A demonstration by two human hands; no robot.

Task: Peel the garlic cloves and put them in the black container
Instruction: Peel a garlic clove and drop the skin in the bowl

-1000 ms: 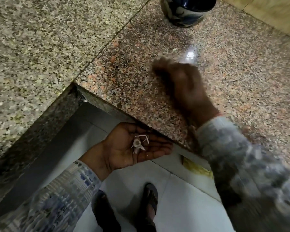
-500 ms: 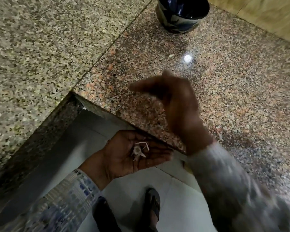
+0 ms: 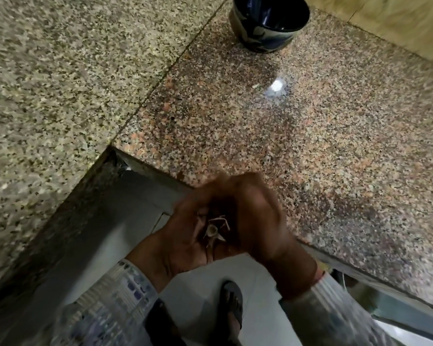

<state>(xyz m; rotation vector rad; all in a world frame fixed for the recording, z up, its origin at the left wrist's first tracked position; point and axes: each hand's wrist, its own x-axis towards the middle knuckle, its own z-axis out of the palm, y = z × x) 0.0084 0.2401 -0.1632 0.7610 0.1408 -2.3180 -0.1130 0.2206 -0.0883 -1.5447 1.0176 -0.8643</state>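
Two granite slabs make up the bench (image 3: 335, 146), meeting at an inside corner w/ pale floor tile (image 3: 260, 270) below. Black container (image 3: 260, 38) stands at the far end of the pinkish slab, well apart from both hands, straight ahead & a bit to their right. L hand (image 3: 183, 240) sits palm-up just off the bench edge, cupped, fingers loosely raised, carrying garlic scraps (image 3: 213, 229): papery skin curls & a small round stub. R hand (image 3: 260, 216) is right over that palm, back of hand up, fingers bent down toward the scraps. Motion blur there, so can't tell if they pinch anything or only touch. No whole clove visible; one may be hidden under the R hand. Judgement: sorting skin from clove in the palm. R hand is nearer the container & on its side, so any drop-off prob. means a long reach fwd across the bench w/ that hand.
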